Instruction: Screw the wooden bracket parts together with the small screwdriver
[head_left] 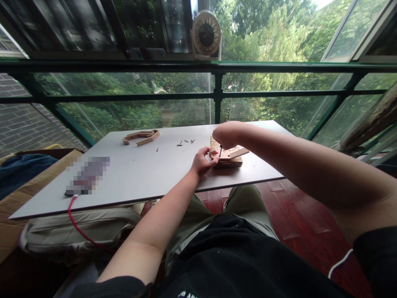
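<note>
My left hand (203,161) pinches the curved end of a light wooden piece (233,155), which has a hole in it and a straight arm pointing right. Underneath is a worn wooden block (229,164), lying near the table's front edge. Above the piece, my right hand (228,134) is closed in a fist. A thin dark shaft (221,147) comes down from it to the wood beside my left fingertips. The fist hides the handle, so the exact kind of driving tool cannot be made out.
On the white table (136,174) lie several dark screws (180,144) and another curved wooden piece (142,136). A blurred phone-like object (89,176) with a red cable (74,215) is at the left. Green railing (218,97) and glass stand behind the table. A cardboard box (34,182) sits left.
</note>
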`<state>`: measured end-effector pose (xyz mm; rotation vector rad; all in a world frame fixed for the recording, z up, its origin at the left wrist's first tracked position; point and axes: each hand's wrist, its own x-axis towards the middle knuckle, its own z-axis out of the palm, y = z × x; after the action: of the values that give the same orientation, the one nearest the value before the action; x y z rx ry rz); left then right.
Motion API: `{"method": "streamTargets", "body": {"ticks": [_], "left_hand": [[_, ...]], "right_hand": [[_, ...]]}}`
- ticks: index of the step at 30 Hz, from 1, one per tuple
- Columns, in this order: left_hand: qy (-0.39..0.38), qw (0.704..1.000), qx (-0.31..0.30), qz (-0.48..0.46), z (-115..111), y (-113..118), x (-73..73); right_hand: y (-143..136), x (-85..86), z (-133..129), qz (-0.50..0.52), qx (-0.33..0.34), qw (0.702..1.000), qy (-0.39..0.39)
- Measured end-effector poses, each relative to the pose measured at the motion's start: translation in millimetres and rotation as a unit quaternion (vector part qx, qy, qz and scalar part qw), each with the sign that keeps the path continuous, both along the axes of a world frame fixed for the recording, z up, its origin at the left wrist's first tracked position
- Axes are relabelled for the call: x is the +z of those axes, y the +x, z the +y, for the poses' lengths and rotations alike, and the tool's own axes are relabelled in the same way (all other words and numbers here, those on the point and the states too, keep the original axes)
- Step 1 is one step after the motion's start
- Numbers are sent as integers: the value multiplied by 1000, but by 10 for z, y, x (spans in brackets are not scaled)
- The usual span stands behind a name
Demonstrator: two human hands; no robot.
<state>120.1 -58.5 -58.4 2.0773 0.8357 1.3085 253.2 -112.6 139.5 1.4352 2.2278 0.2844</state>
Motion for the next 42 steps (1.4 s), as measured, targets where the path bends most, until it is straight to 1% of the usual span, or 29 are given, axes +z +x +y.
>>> {"method": "streamTargets", "body": {"ticks": [3, 9, 13, 19, 22, 28, 31, 36, 42], "left_hand": [[9, 1000, 22, 18, 19, -2, -16], [8, 999, 25, 29, 29, -6, -21], [11, 999, 25, 28, 32, -8, -36], [13, 1000, 19, 19, 33, -6, -48], [13, 1000, 18, 13, 33, -4, -46], [10, 1000, 17, 10, 28, -11, -34], [4, 1000, 8, -5, 5, -12, -20], [-10, 999, -25, -42, -42, -4, 13], [-11, 998, -22, -52, -34, 0, 11]], "right_hand": [[1, -11, 16, 1, -3, 1000, -3], [-4, -24, 45, 4, 8, 1000, -9], [-8, 6, 42, -1, 9, 1000, -28], [-43, 77, 18, 8, 3, 999, -51], [-71, 63, 46, -6, -1, 998, -57], [-113, 37, 50, -35, -14, 998, -43], [-116, 44, 28, -35, -21, 998, -44], [-94, 38, 33, -25, -26, 999, -39], [-101, 58, 9, -14, -23, 999, -46]]}}
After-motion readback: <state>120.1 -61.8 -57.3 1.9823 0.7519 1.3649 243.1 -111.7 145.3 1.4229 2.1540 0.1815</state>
